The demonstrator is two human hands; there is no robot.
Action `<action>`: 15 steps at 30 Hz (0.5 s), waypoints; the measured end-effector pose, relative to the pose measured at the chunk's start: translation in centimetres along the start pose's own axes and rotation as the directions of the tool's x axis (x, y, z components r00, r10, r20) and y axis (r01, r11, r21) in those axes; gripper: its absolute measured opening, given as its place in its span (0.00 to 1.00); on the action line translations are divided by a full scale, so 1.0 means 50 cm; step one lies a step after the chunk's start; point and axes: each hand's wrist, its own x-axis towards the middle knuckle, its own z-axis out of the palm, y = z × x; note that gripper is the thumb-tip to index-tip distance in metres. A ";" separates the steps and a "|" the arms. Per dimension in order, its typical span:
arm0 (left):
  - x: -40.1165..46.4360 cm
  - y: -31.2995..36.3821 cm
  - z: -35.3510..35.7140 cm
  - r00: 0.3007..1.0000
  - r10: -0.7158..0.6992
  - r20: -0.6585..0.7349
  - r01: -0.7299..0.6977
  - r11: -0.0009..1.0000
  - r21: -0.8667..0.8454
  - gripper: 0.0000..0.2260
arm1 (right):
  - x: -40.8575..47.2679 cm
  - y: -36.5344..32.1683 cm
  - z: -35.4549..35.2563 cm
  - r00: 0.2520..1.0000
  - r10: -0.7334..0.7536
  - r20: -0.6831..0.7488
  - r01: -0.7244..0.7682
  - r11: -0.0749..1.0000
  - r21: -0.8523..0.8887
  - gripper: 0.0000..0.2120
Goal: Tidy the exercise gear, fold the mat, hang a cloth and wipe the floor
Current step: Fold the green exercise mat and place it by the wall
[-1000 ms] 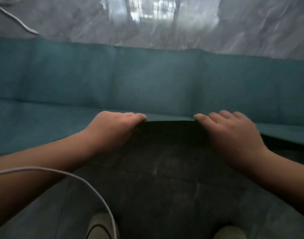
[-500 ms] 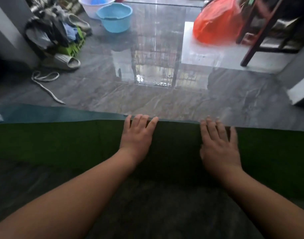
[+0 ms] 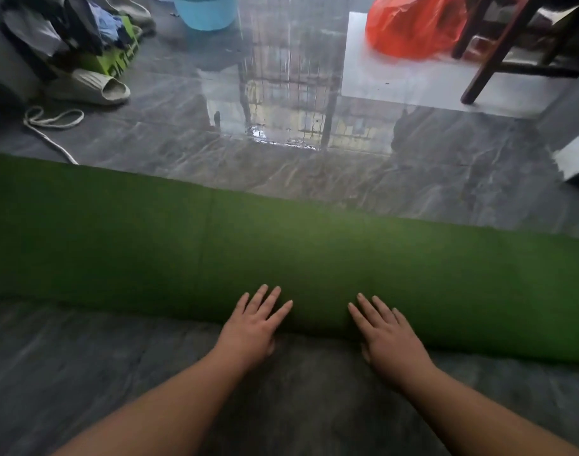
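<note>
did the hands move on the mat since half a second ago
Yes. Both the left hand and right hand slid back from the green mat's far edge to its near edge.

Home floor, slipper (image 3: 90,88), clothes pile (image 3: 67,28)

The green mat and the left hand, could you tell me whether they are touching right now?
Touching. In the head view, the left hand lies flat with its fingers spread on the near edge of the green mat, no gap showing.
</note>
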 end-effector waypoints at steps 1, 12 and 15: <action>-0.003 -0.005 0.013 1.000 0.003 0.008 -0.003 1.000 0.002 0.34 | 0.000 0.006 0.015 1.000 0.015 0.011 -0.015 1.000 0.017 0.38; 0.029 -0.018 0.024 0.994 -0.001 0.112 0.006 0.999 -0.048 0.34 | 0.032 0.036 0.058 0.998 -0.036 0.060 0.036 0.999 -0.010 0.35; 0.031 -0.016 0.026 0.995 -0.004 0.104 0.011 0.998 -0.067 0.34 | 0.036 0.050 0.051 0.996 -0.068 0.050 0.070 0.997 -0.024 0.35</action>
